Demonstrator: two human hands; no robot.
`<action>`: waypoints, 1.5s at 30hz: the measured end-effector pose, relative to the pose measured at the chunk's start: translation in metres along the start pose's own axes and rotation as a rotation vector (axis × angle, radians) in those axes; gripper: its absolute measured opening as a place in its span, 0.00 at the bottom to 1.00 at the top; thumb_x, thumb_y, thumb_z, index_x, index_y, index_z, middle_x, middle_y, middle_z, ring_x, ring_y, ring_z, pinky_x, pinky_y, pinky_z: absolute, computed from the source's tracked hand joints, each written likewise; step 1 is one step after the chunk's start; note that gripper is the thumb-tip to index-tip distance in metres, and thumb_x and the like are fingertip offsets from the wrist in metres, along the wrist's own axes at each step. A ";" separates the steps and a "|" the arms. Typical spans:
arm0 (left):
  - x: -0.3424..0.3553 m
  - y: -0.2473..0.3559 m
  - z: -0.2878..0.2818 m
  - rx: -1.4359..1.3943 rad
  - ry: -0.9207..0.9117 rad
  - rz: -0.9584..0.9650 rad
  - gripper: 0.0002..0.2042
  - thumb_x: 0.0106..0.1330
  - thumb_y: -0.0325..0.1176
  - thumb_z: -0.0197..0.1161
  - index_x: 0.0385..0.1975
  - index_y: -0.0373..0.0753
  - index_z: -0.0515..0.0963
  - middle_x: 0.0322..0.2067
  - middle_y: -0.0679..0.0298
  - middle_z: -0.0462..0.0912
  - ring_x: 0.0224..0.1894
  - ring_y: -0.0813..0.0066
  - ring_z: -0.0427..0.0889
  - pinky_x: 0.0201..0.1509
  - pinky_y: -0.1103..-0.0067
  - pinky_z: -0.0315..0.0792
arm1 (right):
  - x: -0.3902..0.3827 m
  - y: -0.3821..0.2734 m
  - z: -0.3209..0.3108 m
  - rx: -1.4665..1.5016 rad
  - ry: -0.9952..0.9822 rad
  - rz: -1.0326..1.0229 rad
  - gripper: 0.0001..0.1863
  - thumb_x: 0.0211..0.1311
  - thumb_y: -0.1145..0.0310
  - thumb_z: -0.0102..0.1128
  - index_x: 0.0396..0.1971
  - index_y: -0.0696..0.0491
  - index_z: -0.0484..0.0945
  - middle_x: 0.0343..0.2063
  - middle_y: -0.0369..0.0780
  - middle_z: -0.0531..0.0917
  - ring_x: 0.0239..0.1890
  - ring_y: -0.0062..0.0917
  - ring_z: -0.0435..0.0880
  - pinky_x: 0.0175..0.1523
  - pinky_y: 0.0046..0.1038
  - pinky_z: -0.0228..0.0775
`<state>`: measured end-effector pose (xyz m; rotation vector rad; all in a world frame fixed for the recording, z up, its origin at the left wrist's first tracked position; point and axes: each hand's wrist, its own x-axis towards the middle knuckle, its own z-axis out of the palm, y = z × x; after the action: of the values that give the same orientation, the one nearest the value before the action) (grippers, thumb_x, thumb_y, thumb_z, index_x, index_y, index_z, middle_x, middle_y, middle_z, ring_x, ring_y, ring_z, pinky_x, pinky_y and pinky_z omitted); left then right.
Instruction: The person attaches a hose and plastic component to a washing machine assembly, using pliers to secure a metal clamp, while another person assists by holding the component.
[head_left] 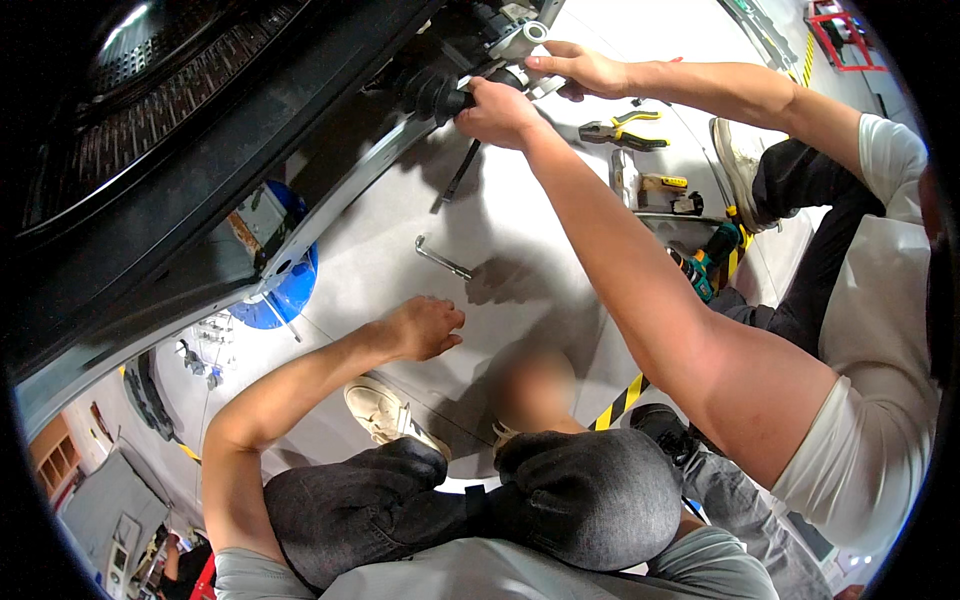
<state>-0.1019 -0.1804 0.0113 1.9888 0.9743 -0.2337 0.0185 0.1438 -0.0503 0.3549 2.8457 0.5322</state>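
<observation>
My left hand [428, 328] hovers over the pale floor with loosely bent fingers and nothing visible in it. A silver L-shaped wrench [443, 259] lies just beyond that hand. In front of my right knee is my right hand [533, 388], so blurred that its fingers cannot be made out. At the top, a co-worker's two hands grip a pale metal part [545, 82] beside a black ribbed rubber boot [425, 95] under the vehicle's dark body. One is the co-worker's nearer hand [498, 112]; the other is their farther hand [585, 72].
Dark bodywork [200, 190] with a metal edge spans the upper left. Pliers [625, 130] and a teal cordless drill [708, 262] lie at the right. A blue round object [290, 290] and small metal pieces [208, 340] are at the left. The co-worker's arm crosses the right side.
</observation>
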 end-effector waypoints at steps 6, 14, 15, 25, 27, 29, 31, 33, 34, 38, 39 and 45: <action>-0.021 -0.010 0.007 0.005 -0.003 -0.050 0.15 0.71 0.44 0.56 0.42 0.37 0.78 0.40 0.54 0.80 0.47 0.55 0.81 0.53 0.65 0.73 | 0.022 -0.052 -0.099 -0.781 -0.402 -0.245 0.14 0.62 0.69 0.53 0.48 0.51 0.75 0.36 0.35 0.83 0.20 0.28 0.83 0.18 0.25 0.70; -0.014 -0.009 0.008 -0.009 0.020 -0.023 0.15 0.70 0.44 0.56 0.42 0.37 0.78 0.41 0.54 0.80 0.47 0.54 0.81 0.52 0.64 0.74 | 0.015 -0.023 -0.050 -0.601 -0.215 -0.221 0.10 0.62 0.68 0.54 0.37 0.59 0.76 0.32 0.39 0.82 0.36 0.29 0.84 0.35 0.29 0.77; -0.015 -0.010 0.009 -0.013 0.016 -0.032 0.15 0.70 0.44 0.57 0.42 0.37 0.78 0.41 0.54 0.80 0.47 0.54 0.81 0.52 0.64 0.75 | 0.016 -0.025 -0.049 -0.680 -0.209 -0.240 0.11 0.62 0.68 0.55 0.38 0.59 0.76 0.31 0.40 0.83 0.35 0.30 0.84 0.34 0.29 0.77; -0.019 -0.009 0.005 -0.033 0.018 -0.044 0.15 0.70 0.43 0.58 0.44 0.37 0.79 0.40 0.53 0.81 0.47 0.53 0.81 0.53 0.63 0.75 | 0.024 -0.021 -0.093 -1.177 -0.310 -0.406 0.20 0.61 0.59 0.58 0.36 0.64 0.76 0.25 0.49 0.83 0.16 0.37 0.83 0.11 0.29 0.74; -0.019 -0.007 0.004 -0.046 0.004 -0.063 0.14 0.70 0.43 0.59 0.44 0.38 0.78 0.41 0.54 0.80 0.49 0.54 0.80 0.54 0.63 0.74 | 0.019 -0.019 -0.139 -1.220 -0.472 -0.536 0.25 0.62 0.53 0.55 0.35 0.66 0.75 0.23 0.49 0.83 0.11 0.37 0.80 0.08 0.30 0.71; -0.017 -0.006 0.004 -0.055 0.000 -0.064 0.14 0.69 0.43 0.59 0.45 0.39 0.78 0.41 0.55 0.80 0.49 0.54 0.79 0.55 0.63 0.73 | 0.017 -0.022 -0.132 -1.274 -0.509 -0.494 0.28 0.62 0.50 0.55 0.37 0.66 0.74 0.25 0.50 0.83 0.11 0.38 0.81 0.09 0.30 0.73; -0.016 -0.008 0.005 -0.062 0.011 -0.058 0.14 0.69 0.43 0.59 0.44 0.39 0.78 0.41 0.55 0.80 0.49 0.54 0.79 0.54 0.63 0.73 | 0.015 -0.027 -0.130 -1.289 -0.543 -0.436 0.30 0.62 0.47 0.56 0.41 0.66 0.74 0.27 0.53 0.83 0.12 0.40 0.81 0.11 0.32 0.76; -0.018 -0.009 0.005 -0.057 0.036 -0.032 0.14 0.69 0.42 0.59 0.44 0.37 0.78 0.41 0.53 0.80 0.47 0.52 0.80 0.53 0.63 0.74 | 0.015 -0.034 -0.135 -1.271 -0.591 -0.436 0.32 0.62 0.46 0.56 0.45 0.65 0.74 0.29 0.55 0.83 0.11 0.41 0.81 0.12 0.33 0.77; -0.019 -0.009 0.005 -0.054 0.049 -0.019 0.14 0.69 0.42 0.59 0.43 0.37 0.79 0.41 0.53 0.81 0.47 0.52 0.81 0.52 0.63 0.74 | 0.014 -0.035 -0.135 -1.265 -0.574 -0.402 0.33 0.62 0.45 0.56 0.46 0.65 0.73 0.30 0.56 0.83 0.12 0.41 0.81 0.12 0.33 0.77; -0.018 -0.010 0.008 -0.062 0.064 -0.007 0.14 0.69 0.41 0.59 0.43 0.36 0.79 0.40 0.53 0.81 0.47 0.51 0.80 0.52 0.62 0.74 | 0.013 -0.039 -0.132 -1.272 -0.563 -0.336 0.36 0.61 0.44 0.58 0.51 0.65 0.71 0.31 0.57 0.83 0.12 0.41 0.81 0.12 0.32 0.76; -0.018 -0.010 0.008 -0.067 0.066 -0.007 0.14 0.69 0.41 0.59 0.43 0.36 0.79 0.40 0.53 0.81 0.47 0.51 0.80 0.52 0.62 0.74 | 0.014 -0.039 -0.130 -1.281 -0.575 -0.337 0.36 0.60 0.44 0.58 0.51 0.66 0.70 0.31 0.57 0.83 0.12 0.41 0.82 0.12 0.31 0.76; -0.017 -0.011 0.007 -0.081 0.077 -0.005 0.13 0.67 0.41 0.62 0.42 0.37 0.78 0.38 0.54 0.80 0.45 0.51 0.80 0.50 0.61 0.74 | 0.008 -0.042 -0.107 -1.343 -0.485 -0.153 0.39 0.52 0.47 0.71 0.50 0.64 0.67 0.27 0.62 0.80 0.15 0.48 0.81 0.23 0.44 0.80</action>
<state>-0.1194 -0.1922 0.0086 1.9342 1.0214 -0.1192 -0.0248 0.0737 0.0297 -0.0148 1.5327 1.7770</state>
